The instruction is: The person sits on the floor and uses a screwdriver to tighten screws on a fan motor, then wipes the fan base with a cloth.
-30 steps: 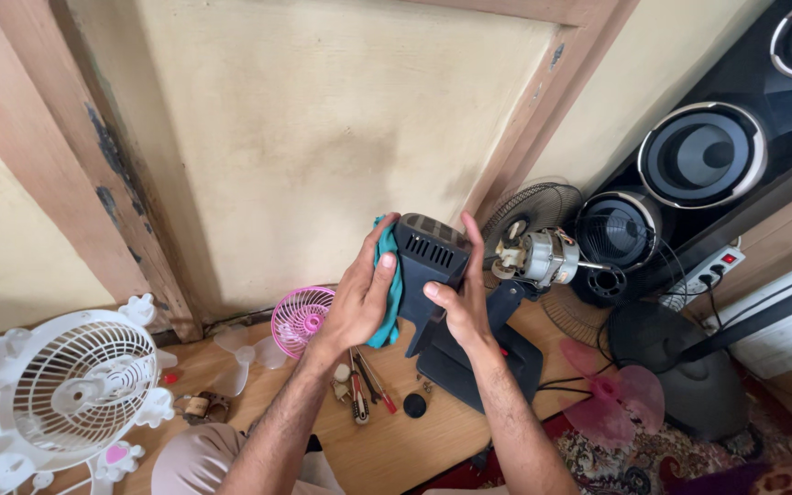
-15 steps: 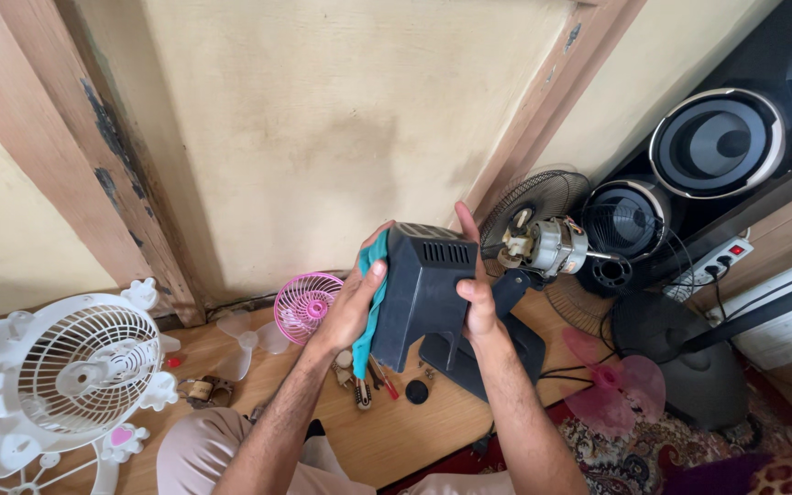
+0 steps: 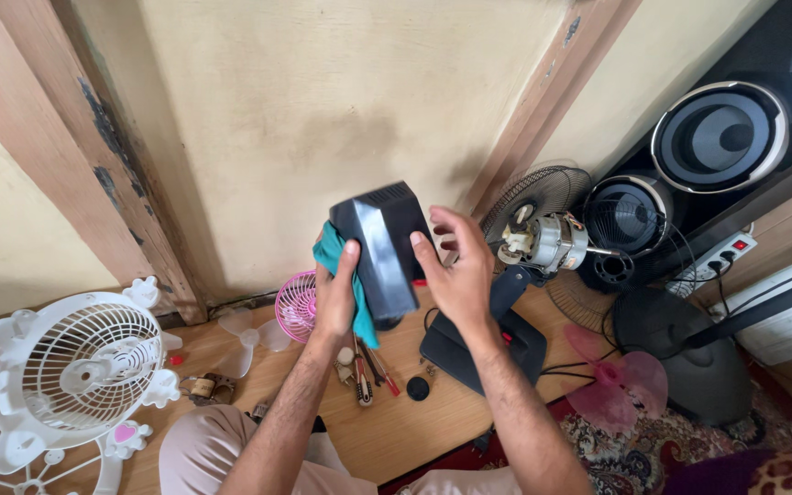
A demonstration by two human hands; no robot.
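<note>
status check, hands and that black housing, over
Left hand presses teal cloth on black housing. Right hand steadies its other side. Housing held above the board, nothing blocking.

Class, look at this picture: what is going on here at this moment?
A person holds a black plastic housing up in front of the wall. The left hand presses a teal cloth against its side; the right hand steadies the other side. Below lie a white fan grille, a small pink fan and a bare fan motor.

At frame centre, the left hand (image 3: pixel 336 298) pressed a teal cloth (image 3: pixel 352 291) against a black housing (image 3: pixel 385 247); the right hand (image 3: pixel 458 273) steadied it. A white fan (image 3: pixel 80 357) sat lower left.
</note>
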